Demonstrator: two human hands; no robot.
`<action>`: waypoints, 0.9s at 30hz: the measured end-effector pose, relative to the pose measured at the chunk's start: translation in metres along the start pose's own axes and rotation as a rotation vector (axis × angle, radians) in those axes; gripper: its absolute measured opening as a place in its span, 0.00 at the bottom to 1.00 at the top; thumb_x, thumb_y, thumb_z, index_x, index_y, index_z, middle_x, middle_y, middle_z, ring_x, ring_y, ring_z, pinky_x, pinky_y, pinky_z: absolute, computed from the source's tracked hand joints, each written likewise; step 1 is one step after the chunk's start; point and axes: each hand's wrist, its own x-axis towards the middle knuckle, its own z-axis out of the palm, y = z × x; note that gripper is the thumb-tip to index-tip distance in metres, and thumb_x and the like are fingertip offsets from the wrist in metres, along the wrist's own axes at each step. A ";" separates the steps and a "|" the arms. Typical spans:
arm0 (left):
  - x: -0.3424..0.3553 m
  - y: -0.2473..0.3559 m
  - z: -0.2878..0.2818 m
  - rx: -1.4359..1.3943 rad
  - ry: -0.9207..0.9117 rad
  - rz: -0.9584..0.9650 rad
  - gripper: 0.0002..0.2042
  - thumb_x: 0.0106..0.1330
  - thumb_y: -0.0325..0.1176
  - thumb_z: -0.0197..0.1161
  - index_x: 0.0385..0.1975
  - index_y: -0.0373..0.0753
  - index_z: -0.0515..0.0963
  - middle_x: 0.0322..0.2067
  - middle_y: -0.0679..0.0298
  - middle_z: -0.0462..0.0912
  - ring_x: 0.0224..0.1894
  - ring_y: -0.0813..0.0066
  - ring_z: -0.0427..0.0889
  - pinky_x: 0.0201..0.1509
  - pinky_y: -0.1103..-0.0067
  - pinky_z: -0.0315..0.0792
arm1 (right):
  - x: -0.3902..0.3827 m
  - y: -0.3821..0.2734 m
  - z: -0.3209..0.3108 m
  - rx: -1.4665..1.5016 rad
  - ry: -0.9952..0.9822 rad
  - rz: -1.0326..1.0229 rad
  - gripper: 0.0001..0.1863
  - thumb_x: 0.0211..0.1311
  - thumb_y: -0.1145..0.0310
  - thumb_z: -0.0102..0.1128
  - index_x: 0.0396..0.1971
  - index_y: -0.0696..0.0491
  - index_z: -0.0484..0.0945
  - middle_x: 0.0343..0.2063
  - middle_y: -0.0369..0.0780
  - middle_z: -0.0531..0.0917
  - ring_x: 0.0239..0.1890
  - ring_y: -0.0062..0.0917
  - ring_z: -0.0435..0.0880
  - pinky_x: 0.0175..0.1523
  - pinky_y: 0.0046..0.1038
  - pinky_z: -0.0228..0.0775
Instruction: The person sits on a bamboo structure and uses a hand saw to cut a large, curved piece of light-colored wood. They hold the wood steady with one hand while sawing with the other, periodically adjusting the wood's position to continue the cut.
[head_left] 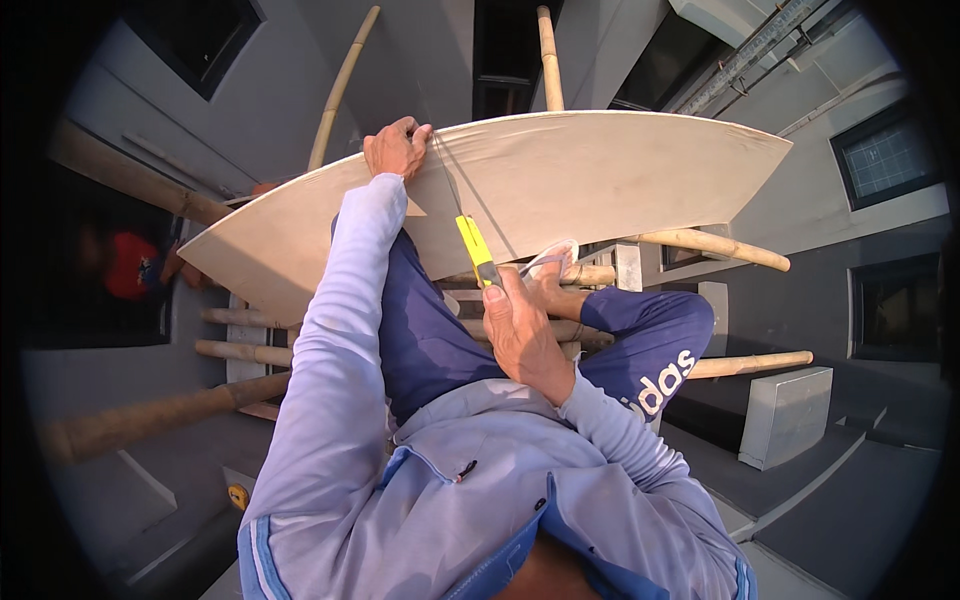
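A wide, pale board, like a thin plywood sheet, lies in front of me across my legs, its far edge curving in the fisheye picture. My left hand is closed on that far edge, left of the middle, fingers bent over it. In my right hand is a yellow cutter knife with a dark grip end. Its long thin blade points away from me, and the tip meets the board's far edge just right of my left hand. A slim shadow falls over the board beside the blade.
Bamboo poles stick out around and under me as scaffolding. My sandalled foot rests by the board's near edge. A grey block juts out at the right. At the left, someone in red shows in a dark opening. Grey walls with windows surround the spot.
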 end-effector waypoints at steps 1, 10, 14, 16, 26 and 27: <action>0.001 0.000 0.001 -0.008 0.005 -0.011 0.16 0.66 0.49 0.60 0.30 0.43 0.85 0.27 0.57 0.86 0.36 0.59 0.83 0.51 0.68 0.63 | -0.001 -0.021 -0.008 0.174 -0.064 0.111 0.19 0.79 0.60 0.42 0.53 0.62 0.66 0.22 0.48 0.75 0.23 0.35 0.77 0.31 0.35 0.66; 0.001 0.005 -0.001 -0.001 0.005 -0.026 0.16 0.67 0.48 0.61 0.30 0.42 0.85 0.27 0.57 0.86 0.36 0.60 0.83 0.52 0.70 0.61 | 0.021 0.020 0.014 0.023 0.061 0.065 0.17 0.78 0.61 0.43 0.49 0.62 0.68 0.20 0.48 0.75 0.22 0.40 0.76 0.30 0.36 0.66; -0.003 0.007 -0.005 -0.020 0.008 -0.045 0.15 0.67 0.48 0.60 0.31 0.43 0.85 0.28 0.58 0.87 0.39 0.61 0.82 0.54 0.69 0.59 | 0.027 -0.001 -0.010 0.141 -0.011 0.202 0.15 0.78 0.63 0.44 0.48 0.61 0.69 0.20 0.48 0.74 0.21 0.39 0.75 0.30 0.37 0.67; -0.013 0.009 -0.009 -0.041 0.014 -0.011 0.15 0.68 0.48 0.59 0.31 0.43 0.85 0.28 0.58 0.87 0.40 0.62 0.82 0.55 0.68 0.58 | 0.010 0.007 -0.011 0.076 0.084 0.061 0.16 0.79 0.62 0.43 0.48 0.61 0.69 0.19 0.46 0.73 0.19 0.34 0.74 0.29 0.36 0.67; 0.001 0.000 -0.004 -0.046 -0.075 -0.036 0.20 0.73 0.54 0.50 0.49 0.48 0.81 0.39 0.58 0.88 0.48 0.60 0.83 0.60 0.65 0.59 | 0.005 -0.011 -0.031 0.092 0.261 -0.068 0.23 0.79 0.52 0.41 0.49 0.60 0.69 0.15 0.32 0.68 0.16 0.14 0.65 0.23 0.22 0.59; 0.000 0.008 -0.009 -0.042 -0.101 -0.022 0.22 0.73 0.55 0.48 0.51 0.48 0.81 0.40 0.58 0.88 0.49 0.59 0.83 0.60 0.64 0.60 | -0.007 -0.011 -0.043 0.113 0.264 -0.027 0.23 0.79 0.52 0.41 0.49 0.60 0.69 0.16 0.32 0.68 0.17 0.14 0.65 0.23 0.21 0.59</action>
